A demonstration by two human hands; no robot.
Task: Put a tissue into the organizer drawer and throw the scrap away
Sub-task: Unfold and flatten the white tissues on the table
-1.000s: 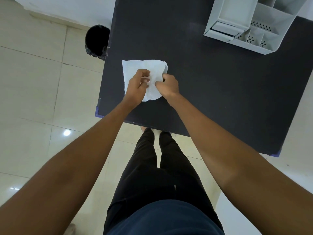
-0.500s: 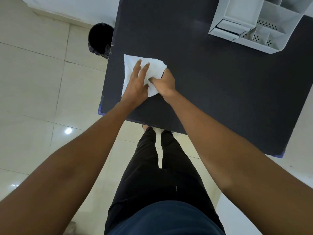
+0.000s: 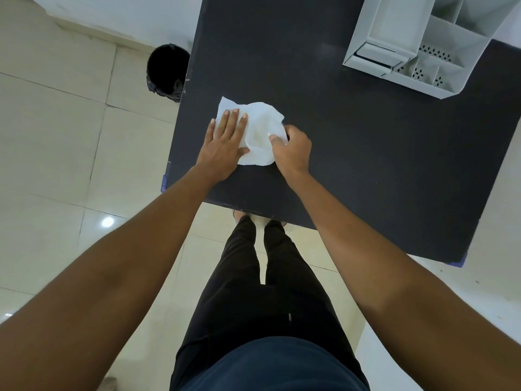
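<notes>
Fingers of the right hand pinch the tissue.

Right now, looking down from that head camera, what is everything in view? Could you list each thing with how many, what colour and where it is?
tissue: one, white, crumpled, on the table near its left edge.
table: one, black top, fills the upper middle and right.
organizer: one, light grey, several compartments, at the table's far right corner.
bin: one, black, on the floor by the table's left edge.
floor: pale cream tiles, left and below.
left hand: flat, fingers spread, pressing on the tissue.
right hand: pinching the tissue's right edge.
legs: two, in black trousers, at the table's near edge.
</notes>
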